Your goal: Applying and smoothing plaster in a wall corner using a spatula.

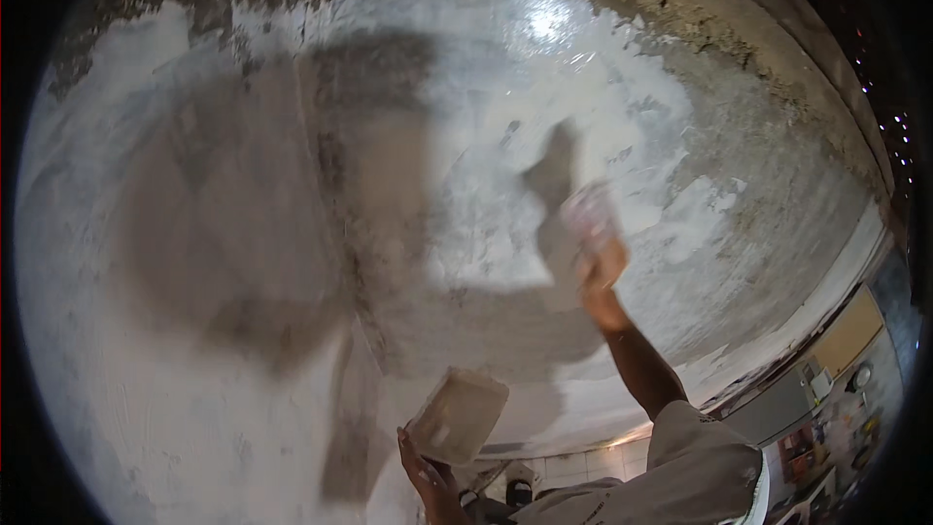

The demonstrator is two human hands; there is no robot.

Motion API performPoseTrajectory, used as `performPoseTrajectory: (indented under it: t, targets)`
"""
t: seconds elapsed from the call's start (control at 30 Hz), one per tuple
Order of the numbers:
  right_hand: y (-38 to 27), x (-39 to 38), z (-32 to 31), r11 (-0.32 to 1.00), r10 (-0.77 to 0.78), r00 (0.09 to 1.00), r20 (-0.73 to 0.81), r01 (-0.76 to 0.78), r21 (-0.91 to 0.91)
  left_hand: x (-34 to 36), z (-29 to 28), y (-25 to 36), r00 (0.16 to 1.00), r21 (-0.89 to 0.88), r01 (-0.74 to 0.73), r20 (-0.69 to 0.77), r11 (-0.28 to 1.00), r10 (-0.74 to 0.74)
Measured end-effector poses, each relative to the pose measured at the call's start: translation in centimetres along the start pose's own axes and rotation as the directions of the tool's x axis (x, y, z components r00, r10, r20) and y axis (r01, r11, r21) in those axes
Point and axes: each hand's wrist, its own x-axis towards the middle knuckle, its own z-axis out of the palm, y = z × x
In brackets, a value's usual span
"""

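Observation:
My right hand (603,262) is raised against the wall, closed around a blurred pinkish flat tool (590,214), perhaps a scraper, held at a patchy coat of white plaster (486,185); whether it touches is hard to tell. Low in the middle, my left hand (420,467) grips a pale rectangular tray (457,413), its inside smeared with whitish material. Shadows of my head, arm and tray fall across the wall. The plastered surface is wet and shiny near the top, with rough bare cement around its upper and right edges.
A wall corner seam (330,204) runs down left of centre. Below are my feet (519,492) on a floor with pale tiles (583,467). At the lower right stand a beige board (846,331), a grey panel and cluttered small items. Dark roofing with specks of light shows at the far right.

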Motion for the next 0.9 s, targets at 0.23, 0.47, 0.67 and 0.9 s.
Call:
performPoseTrajectory:
  t: [0.23, 0.47, 0.67, 0.9]
  targets:
    - [5.5, -3.8, 2.8, 0.986, 0.163, 0.973, 0.161, -0.154, -0.066, -1.2, -0.6, -0.2, 0.999, 0.116, 0.021, 0.032, 0.993, -0.025]
    - [-4.6, -12.5, 5.6, 0.983, 0.151, 0.759, 0.633, -0.182, -0.016, -2.6, 1.9, 2.5, 0.967, -0.018, 0.176, -0.184, 0.984, -0.177]
    - [-4.8, -11.0, 0.8, 0.742, 0.567, 0.623, 0.539, -0.671, -0.005, -3.1, 1.9, 3.6, 0.960, -0.028, 0.186, -0.209, 0.982, -0.187]
    - [-7.9, -10.3, -3.5, 0.064, 0.705, 0.182, 0.686, -0.979, 0.194, -2.3, 2.4, 3.4, 0.967, 0.101, 0.112, -0.240, 0.989, -0.085]
